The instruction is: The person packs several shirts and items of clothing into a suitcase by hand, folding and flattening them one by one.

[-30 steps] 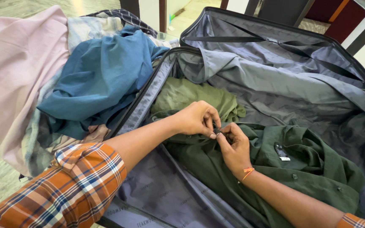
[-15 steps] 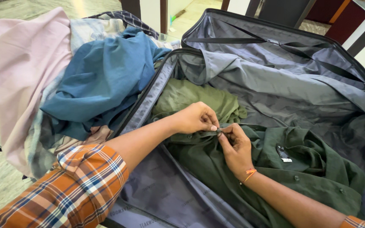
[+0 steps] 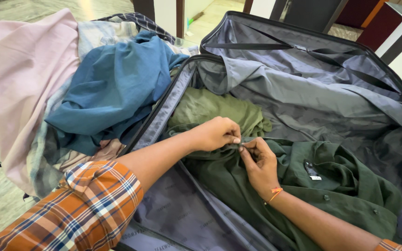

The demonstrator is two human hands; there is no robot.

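Head view is taking in an open dark suitcase (image 3: 303, 83), its grey lining spreading across most of the frame, with its lid leaning back at the far side. To its left a heap of loose clothing is lying, a pink garment (image 3: 24, 83) outermost and a blue shirt (image 3: 112, 88) draped over the suitcase's edge. Inside, a grey shirt (image 3: 303, 93) is lying against the far lining, an olive garment (image 3: 215, 109) is sitting folded in the near-left corner, and a dark green shirt (image 3: 331, 186) is spreading across the lower right half.

Compared with a second ago almost nothing is shifting: both hands are staying at the same spot on the green shirt's front edge, and the camera is only nudging slightly. That suggests slow, fiddly work at one small point, likely a button, though the fingers are hiding it.

Left hand (image 3: 217, 134), reaching out of a plaid orange sleeve (image 3: 80, 214), is pinching the green fabric between thumb and fingertips. Right hand (image 3: 259, 162), wearing an orange thread at the wrist, is meeting it, its fingers likewise pinched on the same fold, fingertips of both nearly touching.
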